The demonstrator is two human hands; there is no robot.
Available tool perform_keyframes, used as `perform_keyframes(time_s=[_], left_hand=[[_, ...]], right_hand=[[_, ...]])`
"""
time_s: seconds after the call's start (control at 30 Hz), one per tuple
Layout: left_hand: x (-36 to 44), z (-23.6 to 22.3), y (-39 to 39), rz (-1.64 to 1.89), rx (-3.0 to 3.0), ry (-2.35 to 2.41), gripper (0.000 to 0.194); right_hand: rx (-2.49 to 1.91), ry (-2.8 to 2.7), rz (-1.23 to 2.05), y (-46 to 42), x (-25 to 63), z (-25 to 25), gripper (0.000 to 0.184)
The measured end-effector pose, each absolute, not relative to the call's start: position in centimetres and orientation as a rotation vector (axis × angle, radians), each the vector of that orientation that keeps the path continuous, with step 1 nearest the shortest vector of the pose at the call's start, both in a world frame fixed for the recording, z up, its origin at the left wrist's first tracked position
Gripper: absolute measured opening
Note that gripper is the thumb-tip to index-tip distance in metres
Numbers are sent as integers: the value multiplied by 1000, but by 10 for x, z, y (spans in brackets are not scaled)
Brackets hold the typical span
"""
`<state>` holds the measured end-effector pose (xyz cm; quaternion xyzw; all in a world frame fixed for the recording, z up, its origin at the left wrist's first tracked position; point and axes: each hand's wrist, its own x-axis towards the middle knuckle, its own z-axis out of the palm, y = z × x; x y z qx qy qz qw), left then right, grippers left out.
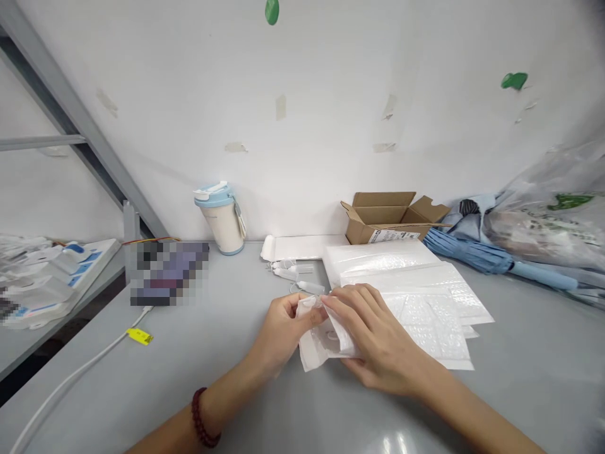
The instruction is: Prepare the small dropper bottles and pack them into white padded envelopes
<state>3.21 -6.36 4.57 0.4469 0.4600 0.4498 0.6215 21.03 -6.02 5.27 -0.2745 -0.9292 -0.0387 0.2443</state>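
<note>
Both hands meet at the middle of the grey table (pixel 198 353) on a small white bubble-wrap pouch (pixel 314 350). My left hand (pixel 278 331), with a dark red bead bracelet on its wrist, pinches the pouch's upper left edge. My right hand (pixel 373 337) lies over the pouch's right side, fingers closed on its top edge. Something pale shows inside the pouch; I cannot make out what. A stack of similar white bubble pouches (pixel 416 284) lies just right of my hands.
A light blue and cream cup (pixel 221 217) stands at the back wall. An open cardboard box (pixel 387 217) sits behind the stack. A folded blue umbrella (pixel 477 255) and plastic bags (pixel 553 221) lie at right. A white cable with a yellow tag (pixel 139 335) crosses the left.
</note>
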Motion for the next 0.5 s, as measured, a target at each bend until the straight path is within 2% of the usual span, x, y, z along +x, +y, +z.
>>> perform_keyframes(time_s=[0.2,0.5], left_hand=[[30,48,-63,1049,951,1020,26],[27,51,-60,1104,864,1169,13]], right_hand=[[-932,-2504,-362,-57,213,50,70],[-1004,-2409,-478,-51,215,51,66]])
